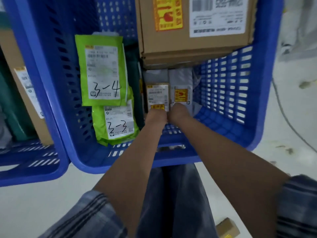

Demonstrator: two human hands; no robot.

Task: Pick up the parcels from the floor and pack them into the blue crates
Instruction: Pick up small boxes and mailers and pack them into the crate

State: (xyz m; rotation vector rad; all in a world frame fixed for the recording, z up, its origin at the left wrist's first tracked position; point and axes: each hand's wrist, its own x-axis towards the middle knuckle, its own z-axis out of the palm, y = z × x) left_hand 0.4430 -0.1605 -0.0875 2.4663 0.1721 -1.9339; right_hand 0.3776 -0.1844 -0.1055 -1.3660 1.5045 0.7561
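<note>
where legible, green parcels read "3-4"; "3-3".

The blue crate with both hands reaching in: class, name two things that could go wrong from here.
1. The big cardboard box sits above the small parcels that the left hand and right hand touch; shifting them might make it slip down.
2. A small box lies on the floor by the person's legs and might be stepped on.
</note>
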